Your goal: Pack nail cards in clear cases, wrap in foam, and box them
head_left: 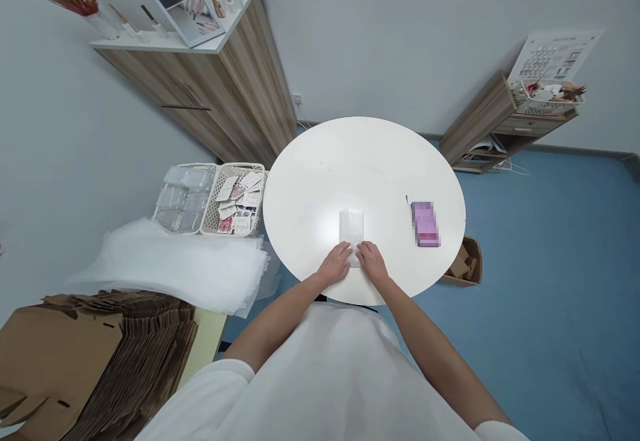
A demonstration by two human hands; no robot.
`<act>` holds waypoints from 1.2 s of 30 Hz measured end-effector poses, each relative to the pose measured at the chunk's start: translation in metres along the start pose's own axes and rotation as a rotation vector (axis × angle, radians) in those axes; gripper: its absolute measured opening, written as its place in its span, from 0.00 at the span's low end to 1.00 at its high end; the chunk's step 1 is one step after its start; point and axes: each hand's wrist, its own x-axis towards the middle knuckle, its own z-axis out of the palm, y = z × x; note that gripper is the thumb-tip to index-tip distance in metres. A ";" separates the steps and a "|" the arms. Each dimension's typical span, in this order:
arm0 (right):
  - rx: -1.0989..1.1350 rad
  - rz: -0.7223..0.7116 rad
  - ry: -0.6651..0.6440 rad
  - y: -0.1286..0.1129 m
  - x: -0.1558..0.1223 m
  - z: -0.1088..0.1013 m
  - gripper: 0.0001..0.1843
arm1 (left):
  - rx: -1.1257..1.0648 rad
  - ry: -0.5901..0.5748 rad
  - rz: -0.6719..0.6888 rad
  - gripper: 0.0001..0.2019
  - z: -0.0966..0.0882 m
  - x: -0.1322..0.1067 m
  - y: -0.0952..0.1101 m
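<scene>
Under and just beyond the left grip (335, 264) and right grip (373, 262), pinching or merely resting I cannot tell, the translucent packet (351, 226) on the counter (305, 188) seems light, soft, best held by its sides.

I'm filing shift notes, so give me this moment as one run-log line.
left hand: touching translucent piece, near end; right hand: same; translucent piece: on round table; purple item: table's right side
</scene>
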 end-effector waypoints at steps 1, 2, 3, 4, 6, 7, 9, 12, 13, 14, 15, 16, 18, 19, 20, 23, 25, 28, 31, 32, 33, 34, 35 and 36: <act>0.004 -0.028 -0.018 0.001 -0.001 0.000 0.18 | 0.000 -0.017 0.034 0.22 -0.001 0.000 0.000; 0.007 -0.057 -0.030 0.002 -0.003 -0.001 0.19 | 0.007 -0.035 0.062 0.22 -0.002 -0.001 0.000; 0.010 -0.090 -0.043 0.004 -0.005 -0.002 0.19 | 0.021 -0.054 0.079 0.23 -0.004 -0.001 -0.001; 0.013 -0.128 -0.062 0.005 -0.008 -0.004 0.21 | 0.043 -0.072 0.086 0.24 -0.007 -0.001 -0.001; 0.019 -0.211 -0.124 0.009 -0.011 -0.011 0.28 | 0.094 -0.111 0.077 0.26 -0.012 -0.001 -0.003; 0.017 -0.253 -0.167 0.012 -0.012 -0.015 0.33 | 0.117 -0.132 0.071 0.27 -0.014 0.000 -0.004; -0.006 -0.317 -0.247 0.016 -0.012 -0.021 0.40 | 0.143 -0.167 0.071 0.29 -0.016 0.004 -0.007; -0.085 -0.338 -0.300 0.018 -0.004 -0.025 0.38 | 0.142 -0.181 0.107 0.28 -0.016 0.012 -0.012; -0.114 -0.337 -0.302 0.017 0.000 -0.026 0.36 | 0.142 -0.176 0.118 0.27 -0.015 0.016 -0.012; -0.138 -0.336 -0.301 0.015 0.004 -0.026 0.34 | 0.145 -0.168 0.125 0.25 -0.015 0.019 -0.012; -0.155 -0.336 -0.299 0.012 0.007 -0.027 0.33 | 0.148 -0.161 0.128 0.25 -0.015 0.021 -0.012; -0.162 -0.337 -0.301 0.009 0.009 -0.028 0.32 | 0.150 -0.158 0.127 0.25 -0.016 0.023 -0.011; -0.145 -0.341 -0.320 0.003 0.011 -0.032 0.30 | 0.142 -0.168 0.108 0.26 -0.019 0.023 -0.007; -0.121 -0.340 -0.336 0.000 0.009 -0.034 0.29 | 0.132 -0.181 0.095 0.26 -0.021 0.022 -0.005; -0.087 -0.334 -0.353 -0.003 0.007 -0.036 0.28 | 0.119 -0.198 0.080 0.25 -0.023 0.019 -0.002; 0.056 -0.269 -0.382 -0.008 -0.004 -0.042 0.21 | 0.082 -0.246 0.024 0.19 -0.026 0.011 0.004; 0.155 -0.172 -0.398 -0.009 -0.010 -0.043 0.14 | 0.057 -0.250 -0.043 0.13 -0.025 0.007 0.006; 0.306 0.031 -0.403 -0.013 -0.012 -0.043 0.12 | -0.054 -0.215 -0.208 0.10 -0.022 0.009 0.006; 0.426 0.199 -0.361 -0.020 -0.005 -0.042 0.16 | -0.241 -0.126 -0.379 0.14 -0.020 0.017 0.004; 0.437 0.244 -0.345 -0.022 -0.002 -0.042 0.18 | -0.301 -0.099 -0.428 0.16 -0.019 0.020 0.003; 0.435 0.286 -0.331 -0.023 0.001 -0.041 0.19 | -0.357 -0.079 -0.474 0.17 -0.018 0.022 0.001; 0.430 0.324 -0.323 -0.023 0.005 -0.040 0.20 | -0.410 -0.062 -0.514 0.18 -0.018 0.023 -0.001; 0.427 0.356 -0.322 -0.023 0.008 -0.038 0.21 | -0.459 -0.043 -0.551 0.19 -0.017 0.024 -0.002; 0.431 0.383 -0.326 -0.022 0.011 -0.036 0.21 | -0.502 -0.017 -0.584 0.18 -0.016 0.025 -0.004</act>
